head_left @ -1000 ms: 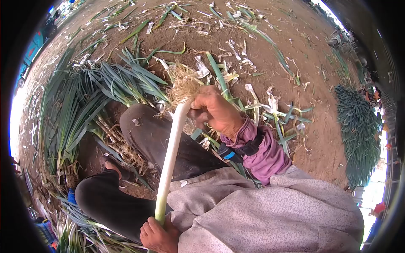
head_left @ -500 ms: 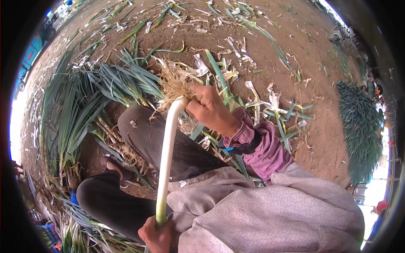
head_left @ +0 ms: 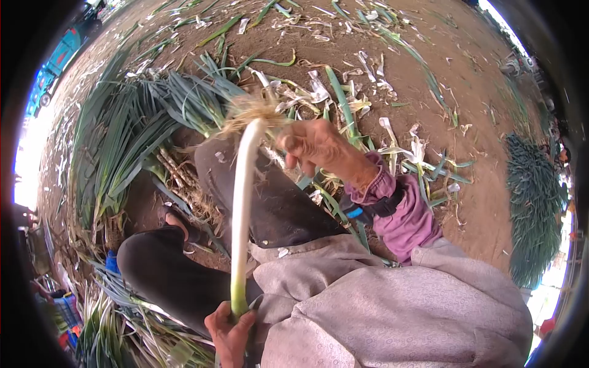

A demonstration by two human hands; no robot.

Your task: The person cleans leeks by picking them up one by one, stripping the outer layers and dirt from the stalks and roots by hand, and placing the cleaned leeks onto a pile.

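Observation:
A long leek (head_left: 242, 214) stands nearly upright in front of me, its white shank bending slightly at the top. My left hand (head_left: 230, 331) wraps round its pale green lower part, close to my lap. At the upper end is a bushy tuft of tan roots (head_left: 254, 113), blurred by motion. My right hand (head_left: 325, 150) is just right of the roots, its fingers bent and loosely apart; whether a fingertip touches the root strands I cannot tell. A dark band with a blue part (head_left: 368, 208) circles the right wrist, over a purple sleeve (head_left: 408, 221).
Leeks with green leaves (head_left: 123, 135) lie heaped at the left, and others (head_left: 147, 343) at lower left. Peeled skins and leaf scraps (head_left: 417, 150) litter the brown soil (head_left: 472, 202). A large green stack (head_left: 534, 208) stands at right. A blue vehicle (head_left: 58, 61) is at upper left.
My right hand has loosened from its closed grip at the roots and shifted slightly right. The leek's root end has risen a little in view. My left hand still grips the lower part.

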